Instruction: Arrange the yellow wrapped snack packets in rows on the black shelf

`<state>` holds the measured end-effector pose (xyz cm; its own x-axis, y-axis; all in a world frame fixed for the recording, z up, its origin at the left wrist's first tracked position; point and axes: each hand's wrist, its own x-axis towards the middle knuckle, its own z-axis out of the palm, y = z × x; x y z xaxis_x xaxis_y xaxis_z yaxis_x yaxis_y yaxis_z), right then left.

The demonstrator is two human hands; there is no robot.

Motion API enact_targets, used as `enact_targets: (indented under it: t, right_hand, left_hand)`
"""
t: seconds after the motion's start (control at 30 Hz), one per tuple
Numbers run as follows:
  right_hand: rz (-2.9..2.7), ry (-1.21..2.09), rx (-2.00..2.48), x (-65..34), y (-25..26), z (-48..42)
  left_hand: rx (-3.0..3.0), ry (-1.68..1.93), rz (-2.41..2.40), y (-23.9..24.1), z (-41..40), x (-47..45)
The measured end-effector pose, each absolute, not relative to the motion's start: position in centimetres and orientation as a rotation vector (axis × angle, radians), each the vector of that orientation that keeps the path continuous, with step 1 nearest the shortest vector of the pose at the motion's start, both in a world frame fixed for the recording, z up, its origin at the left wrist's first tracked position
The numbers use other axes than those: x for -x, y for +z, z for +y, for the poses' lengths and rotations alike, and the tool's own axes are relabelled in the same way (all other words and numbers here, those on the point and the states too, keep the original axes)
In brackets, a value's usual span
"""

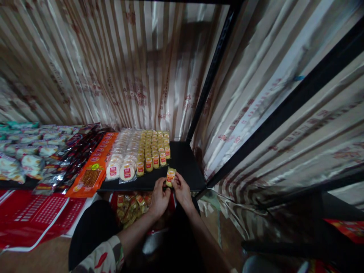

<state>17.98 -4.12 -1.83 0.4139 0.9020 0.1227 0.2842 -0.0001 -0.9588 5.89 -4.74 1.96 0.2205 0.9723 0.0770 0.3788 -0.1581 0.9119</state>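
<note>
Both my hands hold one small yellow snack packet (pixel 170 176) upright at the front edge of a black shelf (pixel 184 163). My left hand (pixel 159 198) grips its left side with curled fingers. My right hand (pixel 181 191) pinches its right side. Just behind the packet stand rows of the same yellow packets (pixel 153 148), and left of those, rows of round white packets (pixel 122 155). Below the shelf, between my arms, a container holds more yellow packets (pixel 131 206).
Orange flat packs (pixel 95 167), dark shiny packs (pixel 76 148) and white-green bags (pixel 25 151) fill the shelf to the left. Red packs (pixel 31 216) lie lower left. Striped plastic sheeting hangs behind and to the right. A black frame post (pixel 212 72) rises at the shelf's right corner.
</note>
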Motion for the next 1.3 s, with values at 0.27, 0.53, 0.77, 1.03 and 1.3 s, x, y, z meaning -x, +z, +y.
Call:
enact_targets:
  t: [0.27,0.53,0.77,1.03,1.3]
  right_hand:
    - [-1.141,0.522,1.624,-20.5,-1.9,0.0]
    - [-1.192,0.383,1.684,-22.1,-1.2,4.5]
    - [-1.267,0.354,1.734,-21.9,-1.3,7.0]
    - [-1.313,0.389,1.757,-21.2,-2.3,7.6]
    - [-1.430,0.245,1.792,-20.3,-2.7,7.5]
  left_hand:
    - [-1.727,0.879,1.278,1.6,-2.2,-8.4]
    - [-1.916,0.817,1.425,1.3,0.5,-10.0]
    - [-2.223,0.775,1.418,0.2,1.9,-9.7]
    - [-2.373,0.685,1.375,-1.4,2.9,-8.7]
    - [-2.375,0.729,1.337,-2.0,3.0,-8.6]
